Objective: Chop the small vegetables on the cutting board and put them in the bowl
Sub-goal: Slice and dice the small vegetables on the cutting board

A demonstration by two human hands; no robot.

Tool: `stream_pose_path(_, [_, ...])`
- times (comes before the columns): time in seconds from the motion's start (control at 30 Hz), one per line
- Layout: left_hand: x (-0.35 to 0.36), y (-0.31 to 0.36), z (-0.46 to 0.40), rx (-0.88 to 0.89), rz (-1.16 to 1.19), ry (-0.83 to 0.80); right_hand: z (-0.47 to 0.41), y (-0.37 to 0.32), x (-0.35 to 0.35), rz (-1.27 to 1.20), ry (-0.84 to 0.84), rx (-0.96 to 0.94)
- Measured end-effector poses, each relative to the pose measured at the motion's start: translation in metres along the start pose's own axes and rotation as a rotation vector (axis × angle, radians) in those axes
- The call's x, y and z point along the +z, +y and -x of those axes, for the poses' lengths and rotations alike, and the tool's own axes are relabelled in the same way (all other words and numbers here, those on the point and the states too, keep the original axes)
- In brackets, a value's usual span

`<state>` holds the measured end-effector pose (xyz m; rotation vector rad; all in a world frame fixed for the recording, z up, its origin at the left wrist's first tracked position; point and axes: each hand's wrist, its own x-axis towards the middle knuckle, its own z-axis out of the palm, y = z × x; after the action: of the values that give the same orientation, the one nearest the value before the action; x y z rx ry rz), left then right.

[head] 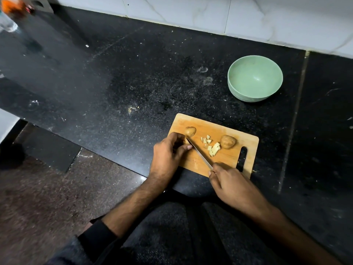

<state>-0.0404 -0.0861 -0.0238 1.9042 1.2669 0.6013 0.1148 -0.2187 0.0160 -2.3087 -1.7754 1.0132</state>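
A wooden cutting board lies at the near edge of the black counter. On it are two small brown potatoes, one at the far left and one at the right, with several pale chopped pieces between them. My left hand rests curled on the board's left end, its fingers closed over a small piece that is mostly hidden. My right hand grips the handle of a knife, whose blade slants up-left with its tip beside my left fingers. A light green bowl stands empty beyond the board.
The black speckled counter stretches left and back to a white tiled wall. A clear bottle and an orange object stand at the far left corner. The brown floor lies below the counter edge at left.
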Motion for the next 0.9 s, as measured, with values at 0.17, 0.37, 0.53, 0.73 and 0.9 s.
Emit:
stream_pose_path(0.17, [0.0031, 0.0016, -0.0032, 0.093, -0.096, 0.042, -0.0012, -0.0007, -0.0001, 0.006, -0.01, -0.003])
stream_pose_path(0.37, [0.0014, -0.0013, -0.0019, 0.163, -0.136, 0.048, -0.0026, -0.0013, 0.0018, -0.031, 0.006, 0.003])
stream_pose_path(0.53, [0.0007, -0.0013, -0.001, 0.164, -0.146, -0.012, -0.0043, 0.0022, 0.0064, -0.068, 0.012, 0.005])
stream_pose_path(0.73, [-0.0006, 0.0073, -0.0073, 0.161, -0.19, 0.008, -0.0023, 0.0004, 0.0013, -0.049, 0.015, 0.003])
stream_pose_path(0.9, [-0.0009, 0.0063, 0.0005, 0.089, -0.133, -0.021, 0.0005, 0.0024, 0.0016, -0.07, 0.023, 0.004])
